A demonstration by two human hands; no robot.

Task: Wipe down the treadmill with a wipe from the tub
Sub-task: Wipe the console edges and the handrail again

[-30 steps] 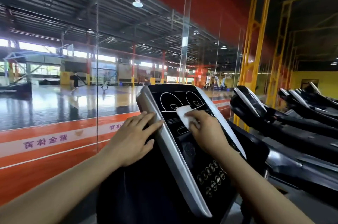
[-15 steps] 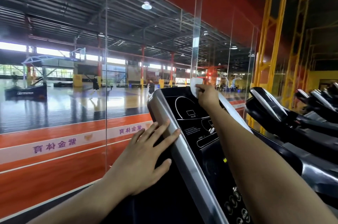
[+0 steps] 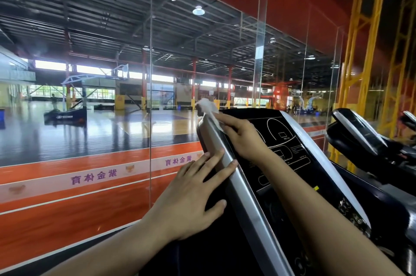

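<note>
The right hand point(image 3: 244, 138) reaches far, fingers curled, pinching the wipe point(image 3: 208, 110) on the console point(image 3: 290, 154) corner. The left hand point(image 3: 193, 197) lies flat on the silver edge point(image 3: 238, 188), fingers straight and spread.

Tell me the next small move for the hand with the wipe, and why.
Probably draw the wipe down along the silver side rail toward the left hand. The right hand holds the wipe at the console's top left corner, right where that rail begins, and the rail below it lies bare. The left hand, resting flat across the rail, would likely need to shift aside.
</note>
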